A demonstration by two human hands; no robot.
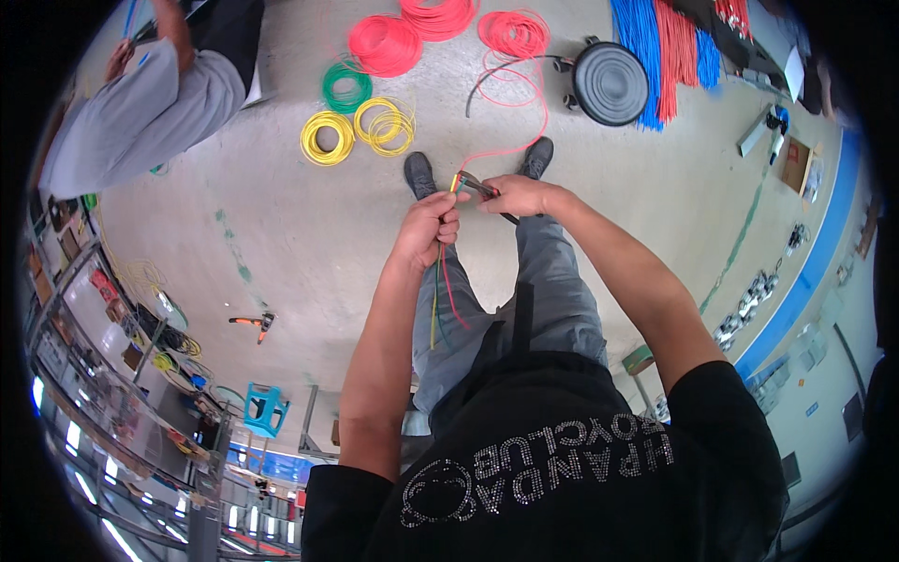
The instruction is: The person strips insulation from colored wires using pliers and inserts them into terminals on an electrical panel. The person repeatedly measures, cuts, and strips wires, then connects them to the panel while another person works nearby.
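My left hand (434, 228) is closed around a small bundle of thin wires (443, 281), red, green and yellow. Their loose ends hang below the fist in front of my legs, and their tops stick up past my thumb. A pair of dark-handled pliers (489, 191) is gripped in my right hand (518, 196). The jaws are at the upper ends of the wires, just above my left hand; whether they bite on a wire is too small to tell. From there a red wire (510, 150) curves away over the floor to a red coil (513, 35).
More red coils (385, 46), a green coil (346, 88) and yellow coils (327, 139) lie ahead of my feet. Beside them is a round black wheeled stool (611, 84). Orange-handled pliers (253, 324) lie at left, near a blue stool (266, 409). Another person's sleeve (178, 94) shows far left.
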